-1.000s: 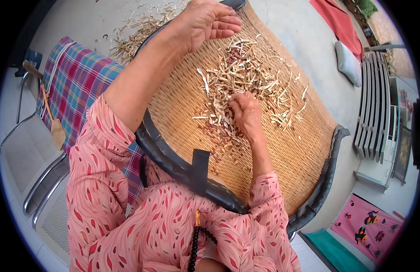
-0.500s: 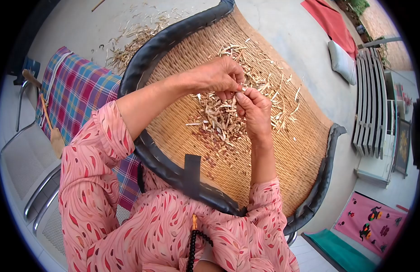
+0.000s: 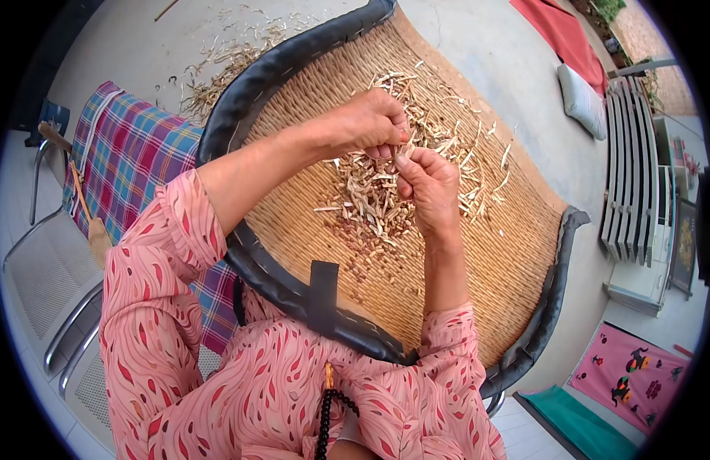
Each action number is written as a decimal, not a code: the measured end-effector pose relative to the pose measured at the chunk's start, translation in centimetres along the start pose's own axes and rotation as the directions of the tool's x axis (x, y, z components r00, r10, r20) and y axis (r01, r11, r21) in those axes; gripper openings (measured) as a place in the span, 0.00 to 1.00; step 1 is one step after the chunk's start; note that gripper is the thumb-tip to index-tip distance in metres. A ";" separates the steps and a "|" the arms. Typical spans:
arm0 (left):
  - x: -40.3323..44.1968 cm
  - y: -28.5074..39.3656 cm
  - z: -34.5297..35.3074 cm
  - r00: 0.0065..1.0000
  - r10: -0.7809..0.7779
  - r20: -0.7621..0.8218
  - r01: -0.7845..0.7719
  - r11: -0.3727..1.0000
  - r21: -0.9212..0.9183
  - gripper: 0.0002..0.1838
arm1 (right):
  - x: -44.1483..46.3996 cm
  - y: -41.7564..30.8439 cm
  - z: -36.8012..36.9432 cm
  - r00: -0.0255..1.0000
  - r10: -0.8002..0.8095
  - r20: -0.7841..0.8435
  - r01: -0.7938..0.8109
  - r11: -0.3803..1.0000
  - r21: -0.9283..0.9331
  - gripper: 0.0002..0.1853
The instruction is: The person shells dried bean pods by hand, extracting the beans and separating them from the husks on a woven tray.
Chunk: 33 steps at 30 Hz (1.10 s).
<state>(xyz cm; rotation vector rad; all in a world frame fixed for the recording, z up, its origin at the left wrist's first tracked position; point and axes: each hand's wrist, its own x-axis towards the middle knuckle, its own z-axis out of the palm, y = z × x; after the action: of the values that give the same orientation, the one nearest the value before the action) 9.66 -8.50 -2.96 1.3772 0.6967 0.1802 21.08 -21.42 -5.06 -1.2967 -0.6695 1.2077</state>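
My left hand [image 3: 370, 124] and my right hand [image 3: 431, 188] meet over a woven winnowing tray [image 3: 293, 207] with a black-bound rim. Fingers of both are closed in a pinch, tip to tip, on a small dry bean pod [image 3: 397, 152] that is mostly covered by the fingers. Below them lies a heap of dry pods and husks [image 3: 370, 195], spreading toward the tray's far side. Reddish-brown loose beans [image 3: 355, 253] are scattered on the weave nearer my body.
A plaid cloth [image 3: 140, 153] hangs over a metal chair [image 3: 44, 276] on the left, with a wooden spatula [image 3: 98, 238] beside it. More husks [image 3: 224, 77] lie on the floor beyond the tray. At the right are a pale cushion [image 3: 582, 101] and a slatted rack [image 3: 629, 172].
Both hands stay over the heap, still pinched together. The fingertips have shifted slightly left and turned a little. The tray and heap look the same.
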 end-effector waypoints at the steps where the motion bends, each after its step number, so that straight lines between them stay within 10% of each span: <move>1: 0.0 -0.1 0.0 1.000 0.009 0.005 -0.009 1.000 0.005 0.05 | 0.0 0.0 0.1 1.000 -0.007 -0.007 0.007 1.000 -0.012 0.04; 9: 0.1 -0.6 0.6 0.999 0.016 0.039 -0.017 1.000 0.014 0.08 | 0.2 0.6 -0.3 1.000 0.019 -0.008 -0.019 0.999 0.035 0.04; 18: 0.2 -0.2 0.0 0.941 0.337 0.002 -0.307 0.854 0.419 0.07 | 0.3 0.1 0.5 0.992 -0.124 -0.028 0.117 0.979 -0.169 0.04; 21: 0.0 3.0 -3.3 0.855 0.295 -0.428 -0.408 0.891 -0.201 0.07 | 1.1 -0.4 -0.5 0.988 -0.125 -0.094 0.117 0.989 -0.085 0.07; 24: 2.0 1.3 -12.8 0.694 0.236 -0.681 -0.712 0.368 -0.598 0.24 | 2.1 1.5 -1.3 0.912 -0.384 -0.143 0.231 0.770 -0.595 0.09; 26: 0.2 3.1 -11.4 0.604 -0.155 -0.782 -0.667 0.440 -0.602 0.19 | 2.6 3.5 -1.2 0.892 -0.451 -0.009 0.206 0.426 -0.881 0.12; 29: 0.4 1.2 -10.1 0.804 -0.032 -0.594 -0.472 0.574 -0.669 0.18 | 2.3 5.3 0.6 0.898 -0.427 0.103 0.132 0.039 -0.990 0.16; 33: 0.2 2.4 -8.4 0.826 0.253 -0.505 -0.499 0.745 -0.443 0.14 | 3.3 7.9 1.0 0.846 -0.483 0.228 0.169 -0.163 -0.972 0.12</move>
<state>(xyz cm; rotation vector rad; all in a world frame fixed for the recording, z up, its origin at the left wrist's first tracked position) 5.81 -0.88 -1.04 0.8868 0.6229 0.9716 18.90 -19.28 -13.10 -2.1915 -1.8320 -0.2483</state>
